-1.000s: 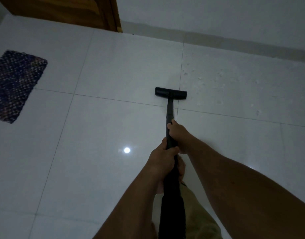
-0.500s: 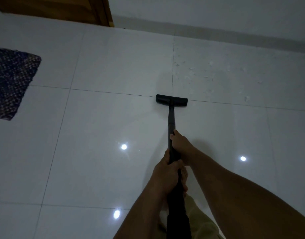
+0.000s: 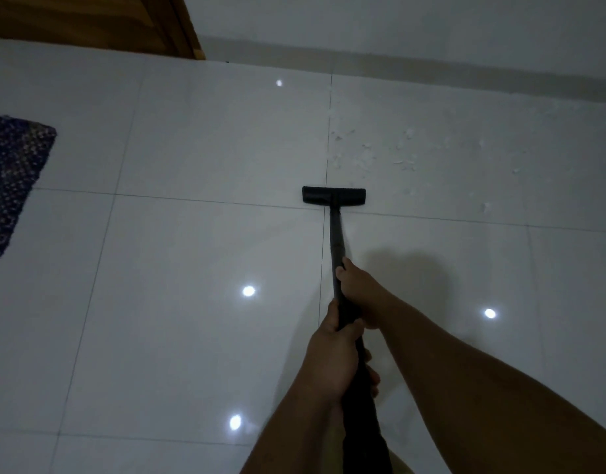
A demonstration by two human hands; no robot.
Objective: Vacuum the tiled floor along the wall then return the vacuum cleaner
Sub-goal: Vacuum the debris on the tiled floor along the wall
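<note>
Both hands are gripping the black vacuum wand [image 3: 336, 241], which is running from the bottom centre of the frame up to the middle. The right hand [image 3: 358, 289] is wrapping its fingers round the tube higher up the frame, nearer the head, with the forearm stretching in from the lower right corner. The left hand [image 3: 334, 362] is clasping the thicker, darker part of the wand just below the right hand, its fingers curling round from the left; the two hands are sitting close together, one just beyond the other.

The flat black floor head [image 3: 333, 195] is lying on the glossy white tiled floor [image 3: 192, 302] just above the frame's centre, lying across a vertical grout line and sitting right at the point where it is crossing a horizontal one. Just beyond and to the right of the head, in the upper right of the frame, small pale scraps of debris [image 3: 373, 152] are lying scattered across one tile, reaching towards the wall [image 3: 397, 22] and its grey skirting strip [image 3: 431, 68] along the top.

A dark speckled woven mat [image 3: 10, 179] is lying at the left edge, well apart from the head. The lower part of a wooden door and its frame [image 3: 89, 22] is showing in the upper left corner. Several bright round light reflections [image 3: 248, 291] are shining on the tiles in the lower half of the frame. A shadow is falling on the floor just right of the right hand.
</note>
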